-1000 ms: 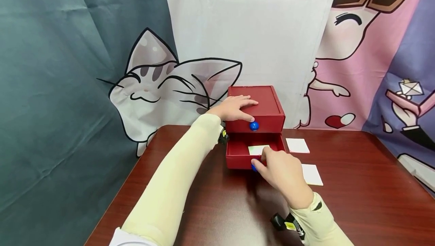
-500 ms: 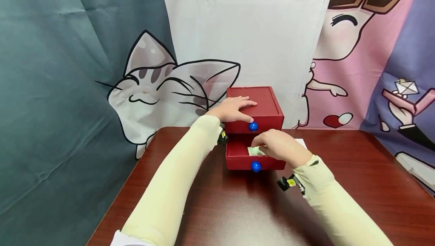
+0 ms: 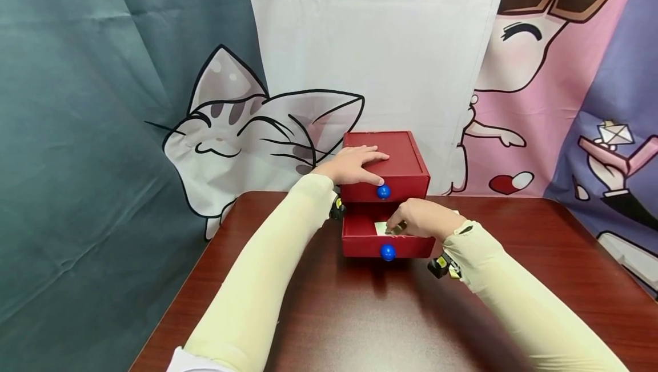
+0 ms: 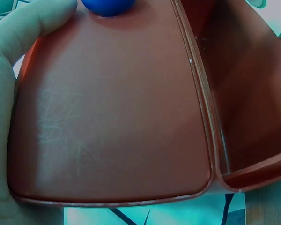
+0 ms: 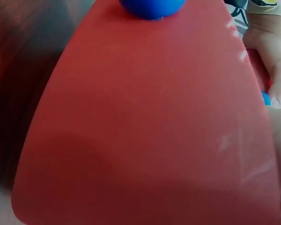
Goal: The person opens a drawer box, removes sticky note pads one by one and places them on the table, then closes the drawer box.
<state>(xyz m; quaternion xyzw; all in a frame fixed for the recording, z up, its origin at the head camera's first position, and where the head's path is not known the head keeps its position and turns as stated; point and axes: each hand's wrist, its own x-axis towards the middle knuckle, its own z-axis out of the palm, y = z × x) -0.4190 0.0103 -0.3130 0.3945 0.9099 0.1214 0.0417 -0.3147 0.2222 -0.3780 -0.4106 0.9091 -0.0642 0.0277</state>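
L hand (image 3: 350, 165), grip apart, on red two-drawer box (image 3: 403, 155) nr table (image 3: 349, 315) back edge, thumb by round blue knob (image 3: 382, 191). R hand (image 3: 424, 219) at pale flat card (image 3: 380, 228) in open red lower drawer (image 3: 360, 247); can't tell if clamped.

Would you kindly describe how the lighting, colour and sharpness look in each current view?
Head: pale glare on the wooden tabletop, a soft shadow below the open lower drawer; left wrist: a cyan cast, strongest on the cloth backdrop; right wrist: the tabletop dark and blurred at picture left.
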